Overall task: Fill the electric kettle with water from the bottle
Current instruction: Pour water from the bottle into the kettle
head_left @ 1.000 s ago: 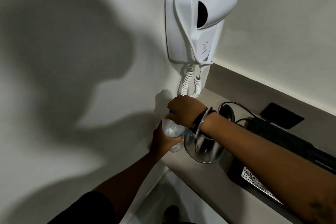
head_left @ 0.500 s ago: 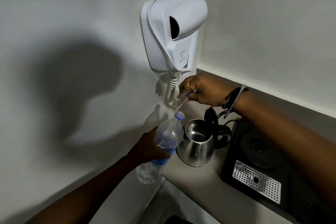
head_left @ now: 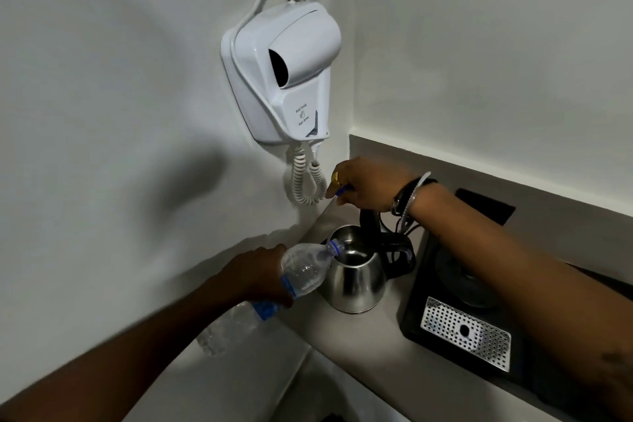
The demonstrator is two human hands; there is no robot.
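A steel electric kettle (head_left: 356,279) with a black handle stands on the grey counter (head_left: 370,363), its lid raised. My left hand (head_left: 255,276) grips a clear plastic water bottle (head_left: 301,272) with a blue label. The bottle is tilted, and its uncapped neck rests over the kettle's open mouth. My right hand (head_left: 368,183) hovers above and behind the kettle, fingers closed on the blue bottle cap (head_left: 342,191). A bracelet and band sit on that wrist.
A white wall-mounted hair dryer (head_left: 284,79) with a coiled cord (head_left: 306,178) hangs just above the kettle. A black tray (head_left: 445,336) with a perforated metal grille (head_left: 466,332) sits right of the kettle. A black socket plate (head_left: 486,204) is on the back ledge.
The bottle has tipped from nearly upright down toward the kettle, bringing its neck over the opening. My right hand stays raised behind the kettle with the cap. The view has shifted.
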